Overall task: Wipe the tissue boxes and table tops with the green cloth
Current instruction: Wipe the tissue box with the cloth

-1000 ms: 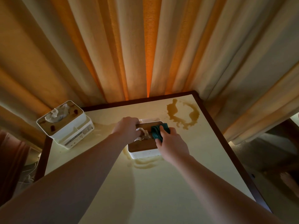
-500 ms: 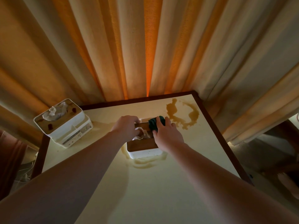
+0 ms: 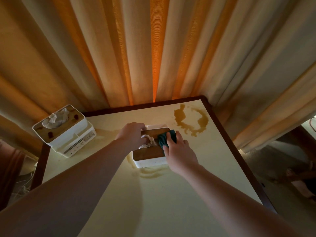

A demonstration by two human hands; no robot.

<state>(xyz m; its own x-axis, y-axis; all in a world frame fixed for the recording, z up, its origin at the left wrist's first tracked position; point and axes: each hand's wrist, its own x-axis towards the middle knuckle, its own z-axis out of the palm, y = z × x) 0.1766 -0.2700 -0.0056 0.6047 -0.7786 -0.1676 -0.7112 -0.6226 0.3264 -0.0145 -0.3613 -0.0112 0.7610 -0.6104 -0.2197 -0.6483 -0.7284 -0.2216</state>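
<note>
Green cloth (image 3: 166,138), soft and bunched, sits on the wooden lid of the tissue box (image 3: 150,155) mid-table; my right hand (image 3: 179,151) clutches it. Left hand (image 3: 132,135) grips the light box's far edge, which I judge stops sliding.

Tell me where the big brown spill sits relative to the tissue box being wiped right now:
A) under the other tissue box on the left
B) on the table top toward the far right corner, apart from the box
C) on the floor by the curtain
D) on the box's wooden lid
B: the brown spill lies on the table top near the far right corner, beyond the right hand pressing the green cloth on the tissue box.
</note>
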